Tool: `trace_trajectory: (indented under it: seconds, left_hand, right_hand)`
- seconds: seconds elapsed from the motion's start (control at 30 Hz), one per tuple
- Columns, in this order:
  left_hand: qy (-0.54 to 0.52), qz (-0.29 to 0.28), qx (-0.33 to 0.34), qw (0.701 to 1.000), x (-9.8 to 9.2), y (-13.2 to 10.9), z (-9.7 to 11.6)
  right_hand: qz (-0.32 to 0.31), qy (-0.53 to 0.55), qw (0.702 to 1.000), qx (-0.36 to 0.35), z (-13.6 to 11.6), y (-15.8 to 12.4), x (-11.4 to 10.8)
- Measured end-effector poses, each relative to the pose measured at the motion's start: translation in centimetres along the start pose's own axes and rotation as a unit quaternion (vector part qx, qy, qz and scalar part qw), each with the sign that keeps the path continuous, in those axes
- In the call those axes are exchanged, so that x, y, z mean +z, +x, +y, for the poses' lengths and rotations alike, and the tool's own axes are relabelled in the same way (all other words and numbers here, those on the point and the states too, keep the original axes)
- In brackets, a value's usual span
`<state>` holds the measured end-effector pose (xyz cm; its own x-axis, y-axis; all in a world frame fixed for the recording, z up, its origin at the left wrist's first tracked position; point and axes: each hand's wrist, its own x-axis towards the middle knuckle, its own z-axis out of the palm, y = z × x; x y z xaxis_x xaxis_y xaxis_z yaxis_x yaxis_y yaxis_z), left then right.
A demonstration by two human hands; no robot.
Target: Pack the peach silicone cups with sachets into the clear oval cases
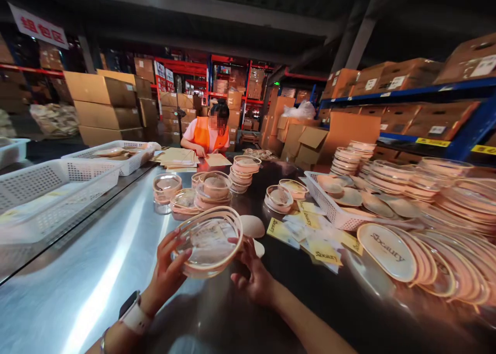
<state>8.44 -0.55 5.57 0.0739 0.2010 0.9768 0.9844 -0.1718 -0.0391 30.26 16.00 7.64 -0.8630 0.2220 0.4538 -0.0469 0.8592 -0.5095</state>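
Observation:
Between my hands, above the table, is a tilted clear oval case (211,243) with a pale pink rim; something whitish shows inside it. My left hand (168,268) grips its left side, thumb over the near face. At its right edge is my right hand (253,276), with a fingertip at the rim and the other fingers partly curled. Behind it lie pale rounded pads (251,226). Beyond stand stacks of similar cases (166,188). Yellow-and-white printed cards (323,253) are scattered to the right.
A white basket (321,196) of pale pads is at the right, beside a row of flat cases (387,253) marked "beauty". White perforated baskets (58,183) line the left. Across the table, a person in an orange vest (209,132) handles paper near brown envelopes (176,157).

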Motion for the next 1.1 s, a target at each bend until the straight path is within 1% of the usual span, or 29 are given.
trace_trajectory:
  seconds: [0.07, 0.1, 0.17, 0.23, 0.3, 0.37, 0.4, 0.43, 0.5, 0.53, 0.57, 0.6, 0.63, 0.7, 0.73, 0.77, 0.8, 0.83, 0.87, 0.9, 0.93, 1.0, 1.07, 1.1]
  left_hand:
    - [0.002, -0.038, 0.036, 0.999, -0.1, 0.2, 0.4]
    - [0.004, -0.062, 0.055, 0.997, -0.2, 0.4, 0.5]
    - [0.02, -0.091, 0.075, 0.993, -0.2, 0.6, 0.6]
    - [0.056, -0.078, 0.06, 0.993, -0.3, 0.8, 0.2]
    - [0.091, -0.046, 0.028, 0.994, -0.4, 0.7, -0.7]
    - [0.123, -0.021, -0.016, 0.992, -0.6, 0.4, -1.7]
    - [0.143, -0.016, -0.042, 0.989, -0.8, 0.4, -2.1]
    - [0.166, -0.014, -0.068, 0.984, -0.9, 0.4, -2.4]
    - [0.219, -0.036, -0.126, 0.967, -1.1, 0.6, -2.5]
    - [0.237, -0.06, -0.155, 0.957, -1.1, 0.8, -2.3]
    - [0.243, -0.09, -0.185, 0.948, -1.0, 1.1, -2.0]
    - [0.232, -0.12, -0.213, 0.942, -1.0, 1.3, -1.6]
    - [0.198, -0.146, -0.234, 0.941, -0.8, 1.6, -1.0]
    - [0.059, -0.184, -0.275, 0.942, -0.4, 1.7, 0.4]
    - [-0.034, -0.197, -0.307, 0.93, -0.1, 1.7, 1.1]
    - [-0.129, -0.211, -0.353, 0.902, 0.3, 1.6, 1.9]
    - [-0.214, -0.226, -0.404, 0.86, 0.7, 1.4, 2.6]
    - [-0.279, -0.242, -0.451, 0.812, 1.1, 1.2, 3.4]
    - [-0.322, -0.26, -0.485, 0.77, 1.5, 1.0, 4.1]
    - [-0.347, -0.28, -0.501, 0.742, 1.9, 0.8, 4.7]
    - [-0.362, -0.301, -0.503, 0.725, 2.2, 0.6, 5.1]
    - [-0.381, -0.336, -0.499, 0.702, 2.4, 0.4, 5.5]
    - [-0.393, -0.359, -0.51, 0.675, 2.4, 0.2, 5.1]
    - [-0.385, -0.361, -0.515, 0.675, 2.4, 0.1, 4.6]
  right_hand:
    - [-0.067, -0.032, 0.997, 0.005, -0.8, 0.0, 0.2]
    - [-0.089, -0.054, 0.995, 0.0, -1.0, 0.0, 0.3]
    - [-0.097, -0.103, 0.99, -0.023, -1.1, 0.0, 0.3]
    - [-0.073, -0.155, 0.983, -0.062, -0.4, 0.2, 0.0]
    - [-0.029, -0.193, 0.974, -0.115, 0.8, 0.5, -0.9]
    - [0.021, -0.185, 0.971, -0.149, 1.9, 0.8, -2.0]
    - [0.048, -0.158, 0.975, -0.145, 2.3, 1.0, -2.5]
    - [0.083, -0.119, 0.982, -0.12, 2.5, 1.1, -2.9]
    - [0.168, -0.018, 0.985, -0.022, 2.5, 1.3, -3.0]
    - [0.209, 0.039, 0.976, 0.038, 2.3, 1.3, -2.7]
    - [0.24, 0.102, 0.96, 0.097, 2.0, 1.3, -2.3]
    - [0.256, 0.169, 0.94, 0.148, 1.6, 1.3, -1.7]
    - [0.254, 0.236, 0.92, 0.184, 1.2, 1.3, -0.9]
    - [0.213, 0.35, 0.886, 0.217, 0.2, 1.1, 0.5]
    - [0.186, 0.382, 0.878, 0.218, -0.2, 1.0, 1.1]
    - [0.162, 0.391, 0.881, 0.213, -0.6, 0.8, 1.6]
    - [0.142, 0.375, 0.893, 0.203, -1.0, 0.6, 2.0]
    - [0.125, 0.337, 0.914, 0.189, -1.3, 0.4, 2.3]
    - [0.107, 0.287, 0.936, 0.172, -1.5, 0.2, 2.4]
    - [0.088, 0.234, 0.956, 0.152, -1.7, 0.0, 2.4]
    - [0.07, 0.188, 0.971, 0.131, -1.6, -0.1, 2.3]
    - [0.058, 0.128, 0.984, 0.107, -1.3, -0.1, 1.8]
    - [0.096, 0.099, 0.983, 0.119, -0.4, 0.1, 0.8]
    - [0.121, 0.074, 0.98, 0.138, 0.1, 0.4, 0.1]
